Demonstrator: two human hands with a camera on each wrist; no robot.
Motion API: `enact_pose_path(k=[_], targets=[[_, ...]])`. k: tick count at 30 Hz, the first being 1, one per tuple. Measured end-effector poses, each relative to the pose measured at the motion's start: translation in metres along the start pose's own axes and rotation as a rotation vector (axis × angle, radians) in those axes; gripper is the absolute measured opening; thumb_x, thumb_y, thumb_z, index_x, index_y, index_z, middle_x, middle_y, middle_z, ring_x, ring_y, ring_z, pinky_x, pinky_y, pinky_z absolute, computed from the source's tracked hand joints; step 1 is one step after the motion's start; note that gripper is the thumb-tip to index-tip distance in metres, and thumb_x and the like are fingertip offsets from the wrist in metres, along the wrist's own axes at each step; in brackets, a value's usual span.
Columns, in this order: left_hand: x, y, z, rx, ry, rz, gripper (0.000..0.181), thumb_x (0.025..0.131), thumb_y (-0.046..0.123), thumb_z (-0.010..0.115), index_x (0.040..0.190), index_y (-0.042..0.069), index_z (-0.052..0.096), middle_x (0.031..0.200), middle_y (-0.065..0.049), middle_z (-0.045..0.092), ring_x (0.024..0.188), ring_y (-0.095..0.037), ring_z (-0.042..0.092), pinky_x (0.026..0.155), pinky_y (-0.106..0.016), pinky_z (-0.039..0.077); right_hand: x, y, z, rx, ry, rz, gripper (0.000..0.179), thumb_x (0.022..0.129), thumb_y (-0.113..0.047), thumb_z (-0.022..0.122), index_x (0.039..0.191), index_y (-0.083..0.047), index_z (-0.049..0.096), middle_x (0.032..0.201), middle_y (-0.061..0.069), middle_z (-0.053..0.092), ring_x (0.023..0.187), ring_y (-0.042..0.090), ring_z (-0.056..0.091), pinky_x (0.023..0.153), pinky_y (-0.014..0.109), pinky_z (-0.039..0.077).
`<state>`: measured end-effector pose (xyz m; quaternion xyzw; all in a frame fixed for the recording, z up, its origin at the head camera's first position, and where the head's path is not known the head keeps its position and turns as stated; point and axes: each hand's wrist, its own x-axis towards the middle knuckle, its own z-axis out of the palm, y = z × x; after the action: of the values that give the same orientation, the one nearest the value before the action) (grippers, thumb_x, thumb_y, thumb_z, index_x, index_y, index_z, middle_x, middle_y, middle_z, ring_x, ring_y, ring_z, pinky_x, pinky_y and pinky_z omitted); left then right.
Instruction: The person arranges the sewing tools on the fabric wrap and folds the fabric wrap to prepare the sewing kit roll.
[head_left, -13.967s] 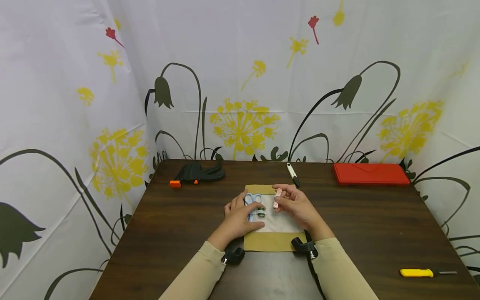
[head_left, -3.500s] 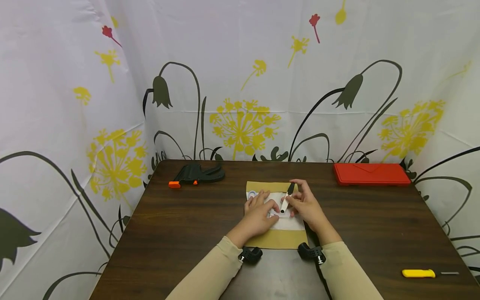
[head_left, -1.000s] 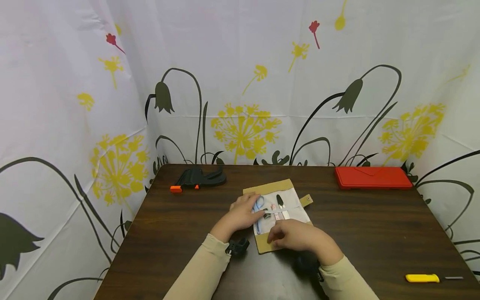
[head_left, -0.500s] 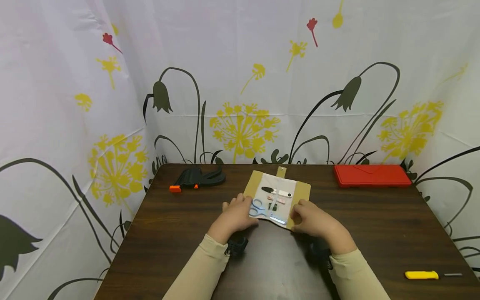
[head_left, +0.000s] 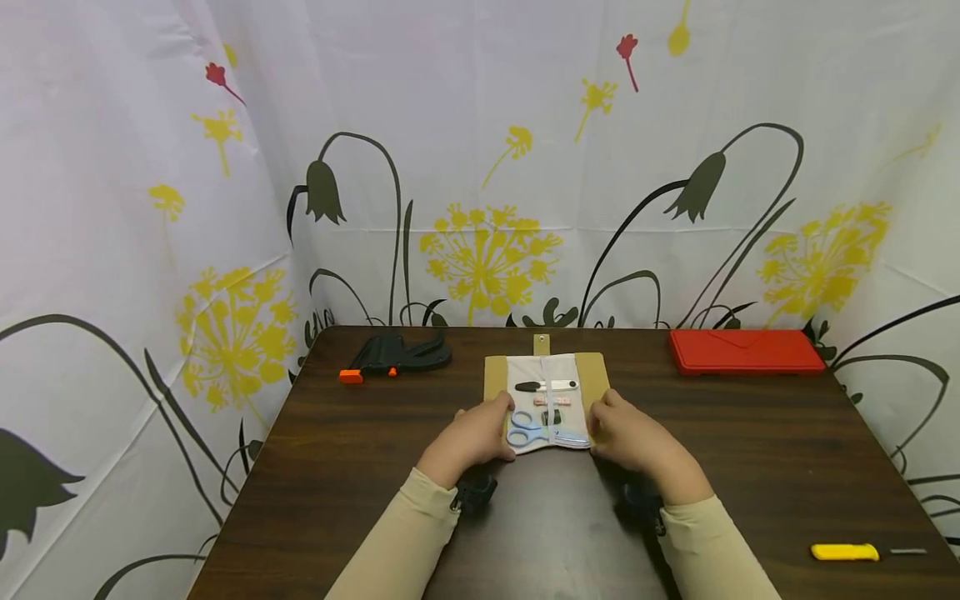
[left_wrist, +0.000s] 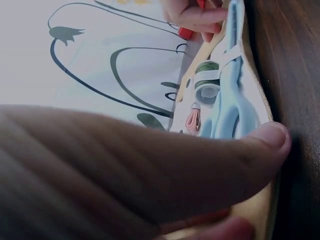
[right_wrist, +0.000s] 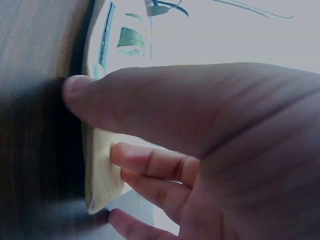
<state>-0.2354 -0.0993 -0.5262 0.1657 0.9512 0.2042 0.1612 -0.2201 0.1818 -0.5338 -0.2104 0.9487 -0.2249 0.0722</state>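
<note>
A tan fabric sewing case (head_left: pixel 594 379) lies spread on the table, white lining up, its snap tab (head_left: pixel 542 344) pointing away. A white elastic band crosses pale blue scissors (head_left: pixel 525 427), a green thread spool (left_wrist: pixel 207 75), a folded pink tape (head_left: pixel 552 401) and a slim white tool with a black end (head_left: pixel 562 386). My left hand (head_left: pixel 468 433) grips the near left corner, thumb on the edge by the scissor handles. At the near right corner, my right hand (head_left: pixel 630 433) pinches the case between thumb and fingers. Some fingertips are hidden in the head view.
A black bar clamp with orange pads (head_left: pixel 397 354) lies at the back left of the dark wooden table (head_left: pixel 360 450). The back right holds a flat red case (head_left: pixel 742 352). Toward the front right is a yellow-handled tool with a thin metal shaft (head_left: pixel 845 552).
The pink tape, then the white tool, have gone under the band. The sewing case has been turned so its tab points away, then straightened, and my right hand has taken its right corner.
</note>
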Motion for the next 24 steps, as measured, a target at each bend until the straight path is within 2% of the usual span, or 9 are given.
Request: enact_pose_path(k=[3,8,10,17,24], targets=[[-0.0006,0.0017,0.0016,0.020,-0.007,0.044,0.066,0.081,0.024,0.099,0.134,0.017,0.060,0.120,-0.010,0.064,0.107,-0.024,0.065,0.101,-0.057,0.046,-0.0012,-0.0003,-0.0019,0.018,0.001,-0.004,0.026,0.089,-0.008,0.087,0.084,-0.017,0.063,0.097,0.002,0.048,0.076,0.013,0.051,0.069,0.029,0.045],[-0.0012,0.0036,0.0068,0.061,-0.003,0.076,0.051,0.081,0.026,0.099,0.121,0.020,0.068,0.113,-0.006,0.054,0.103,-0.022,0.054,0.091,-0.046,0.045,0.0006,0.0031,0.0002,0.006,0.020,0.005,0.024,0.095,-0.011,0.083,0.084,-0.019,0.063,0.095,0.001,0.049,0.074,0.012,0.050,0.068,0.029,0.044],[-0.0014,0.0038,0.0079,0.076,0.009,0.085,0.049,0.082,0.025,0.098,0.122,0.021,0.069,0.113,-0.005,0.053,0.104,-0.022,0.052,0.091,-0.045,0.045,0.0020,0.0034,0.0003,0.002,0.032,0.006,0.023,0.097,-0.011,0.081,0.085,-0.019,0.063,0.093,0.000,0.051,0.074,0.013,0.051,0.069,0.031,0.045],[-0.0034,0.0022,0.0050,0.119,0.034,0.119,0.064,0.086,0.024,0.095,0.138,0.019,0.058,0.122,-0.006,0.056,0.109,-0.023,0.054,0.096,-0.047,0.049,0.0037,-0.0016,-0.0054,0.038,0.089,0.030,0.014,0.104,-0.009,0.070,0.096,-0.013,0.059,0.086,0.001,0.060,0.078,0.018,0.055,0.073,0.037,0.048],[-0.0047,-0.0044,-0.0017,0.111,0.058,0.196,0.028,0.100,0.009,0.074,0.126,0.012,0.068,0.115,-0.008,0.058,0.100,-0.023,0.056,0.093,-0.041,0.054,0.0017,-0.0043,-0.0081,0.041,0.124,0.071,0.014,0.107,-0.016,0.067,0.104,-0.013,0.054,0.077,-0.001,0.058,0.070,0.017,0.053,0.066,0.035,0.045]])
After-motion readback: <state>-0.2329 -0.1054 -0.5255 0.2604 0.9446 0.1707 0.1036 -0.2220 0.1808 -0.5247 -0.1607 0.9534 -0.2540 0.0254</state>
